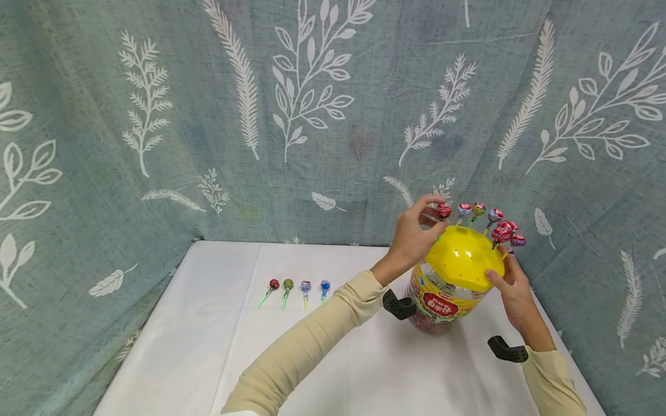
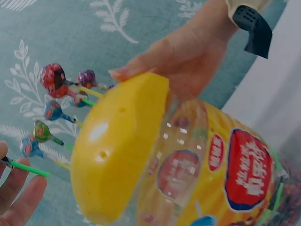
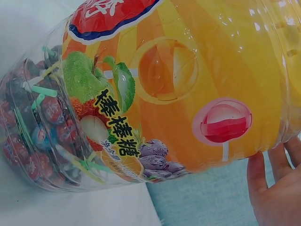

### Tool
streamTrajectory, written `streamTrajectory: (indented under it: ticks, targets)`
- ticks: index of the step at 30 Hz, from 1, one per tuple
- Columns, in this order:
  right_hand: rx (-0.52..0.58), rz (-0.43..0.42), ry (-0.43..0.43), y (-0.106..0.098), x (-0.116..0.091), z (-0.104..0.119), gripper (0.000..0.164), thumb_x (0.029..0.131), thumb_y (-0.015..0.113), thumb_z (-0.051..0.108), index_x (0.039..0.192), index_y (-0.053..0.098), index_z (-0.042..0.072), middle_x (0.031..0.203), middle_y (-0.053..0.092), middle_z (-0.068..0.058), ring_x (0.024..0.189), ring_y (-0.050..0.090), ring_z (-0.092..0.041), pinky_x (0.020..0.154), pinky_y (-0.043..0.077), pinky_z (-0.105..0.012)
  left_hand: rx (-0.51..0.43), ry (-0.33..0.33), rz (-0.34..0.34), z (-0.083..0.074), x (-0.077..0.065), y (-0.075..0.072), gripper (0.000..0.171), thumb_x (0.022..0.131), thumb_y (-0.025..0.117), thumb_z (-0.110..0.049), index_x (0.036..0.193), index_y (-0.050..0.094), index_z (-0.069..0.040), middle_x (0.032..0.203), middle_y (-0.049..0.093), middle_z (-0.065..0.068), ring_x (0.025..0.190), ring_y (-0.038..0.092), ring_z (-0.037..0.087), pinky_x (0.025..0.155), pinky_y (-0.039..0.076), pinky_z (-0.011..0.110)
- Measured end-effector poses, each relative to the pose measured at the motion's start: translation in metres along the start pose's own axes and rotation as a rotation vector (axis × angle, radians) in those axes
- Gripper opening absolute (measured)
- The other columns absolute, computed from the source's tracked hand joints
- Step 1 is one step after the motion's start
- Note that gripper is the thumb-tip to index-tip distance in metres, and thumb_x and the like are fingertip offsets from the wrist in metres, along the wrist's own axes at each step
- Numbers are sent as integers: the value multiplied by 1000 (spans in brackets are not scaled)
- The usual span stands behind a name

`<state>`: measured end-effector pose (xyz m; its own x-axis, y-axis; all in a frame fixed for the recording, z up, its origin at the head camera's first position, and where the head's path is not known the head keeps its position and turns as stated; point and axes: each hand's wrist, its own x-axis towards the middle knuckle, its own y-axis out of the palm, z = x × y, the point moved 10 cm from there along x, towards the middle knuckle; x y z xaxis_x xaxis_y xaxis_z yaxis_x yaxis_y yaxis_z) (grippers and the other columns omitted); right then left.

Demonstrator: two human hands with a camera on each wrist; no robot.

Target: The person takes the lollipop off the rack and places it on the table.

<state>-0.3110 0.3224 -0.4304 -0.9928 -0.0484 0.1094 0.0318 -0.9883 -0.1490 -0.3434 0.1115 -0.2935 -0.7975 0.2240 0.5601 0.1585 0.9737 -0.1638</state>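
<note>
My left hand [image 1: 411,238] pinches a red-wrapped lollipop [image 1: 444,211] at the left edge of a domed yellow lid [image 1: 460,257]. The green stick [image 2: 30,169] of that lollipop shows between the fingers in the left wrist view. The lid, pierced with small holes, sits on a clear candy jar [image 1: 434,303] with a printed label. With its thumb on the lid's rim, my right hand [image 1: 515,294] holds the jar from the right; its fingers are partly hidden behind. Several lollipops [image 1: 478,209] stand upright around the lid's far and right edge.
On the white table [image 1: 171,346], left of the jar, lie a dark red lollipop [image 1: 273,284], a green one [image 1: 288,284] and two bluish ones [image 1: 306,286]. More lollipops [image 3: 40,136] fill the jar's bottom. A leaf-patterned curtain [image 1: 198,115] hangs behind.
</note>
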Motion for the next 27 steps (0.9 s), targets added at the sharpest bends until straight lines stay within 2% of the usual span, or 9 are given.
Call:
streamTrajectory:
  ticks: [5, 6, 9, 12, 14, 17, 21, 27]
  targets:
    - [22, 11, -6, 1, 0, 3, 67, 99, 49, 18, 153, 9, 26, 155, 17, -5, 131, 29, -13, 114, 12, -42, -34, -26, -16, 15, -7, -8, 35, 88, 65, -3, 121, 56, -9, 91, 64, 9, 72, 61, 14, 60, 53, 22]
    - [26, 11, -7, 1, 0, 4, 67, 99, 49, 18, 153, 9, 26, 156, 17, -4, 131, 29, -13, 114, 10, -45, -47, -32, -17, 22, -7, -8, 35, 88, 65, -4, 121, 55, -10, 91, 64, 8, 72, 60, 13, 59, 54, 23]
    - [31, 9, -12, 1, 0, 4, 67, 99, 49, 18, 153, 10, 26, 155, 18, -4, 127, 32, -8, 114, 16, -36, -80, -57, -22, 25, -11, -13, 35, 88, 64, -4, 122, 55, -10, 91, 63, 10, 73, 61, 16, 56, 55, 27]
    - [33, 6, -18, 0, 0, 4, 66, 99, 49, 18, 153, 11, 25, 155, 19, -5, 124, 34, -5, 110, 24, -25, -102, -82, -32, 19, -14, -22, 36, 89, 63, -2, 123, 54, -6, 93, 62, 17, 74, 62, 25, 56, 56, 32]
    - [26, 2, -17, 0, 0, 4, 67, 99, 49, 18, 153, 11, 25, 155, 19, -5, 123, 35, -5, 109, 25, -23, -109, -97, -44, 18, -17, -28, 37, 89, 63, 0, 124, 54, -2, 93, 61, 20, 75, 62, 31, 57, 56, 35]
    - [15, -4, -4, 0, 0, 2, 68, 99, 50, 18, 153, 10, 26, 155, 20, -5, 124, 35, -5, 113, 20, -33, -121, -120, -67, 27, -19, -35, 37, 88, 64, -1, 124, 55, -3, 93, 62, 20, 76, 62, 36, 57, 56, 35]
    - [10, -10, 11, 0, 0, -1, 69, 98, 50, 19, 153, 9, 26, 155, 20, -6, 125, 35, -7, 113, 10, -50, -128, -150, -79, 52, -24, -38, 37, 88, 66, -5, 123, 57, -10, 92, 62, 13, 76, 62, 36, 55, 56, 33]
    - [10, -14, 13, -1, 0, -2, 70, 98, 50, 19, 153, 7, 25, 156, 16, -7, 131, 31, -12, 112, 7, -53, -102, -185, -71, 71, -36, -43, 36, 88, 66, -8, 123, 56, -10, 94, 62, 12, 79, 62, 38, 56, 57, 36]
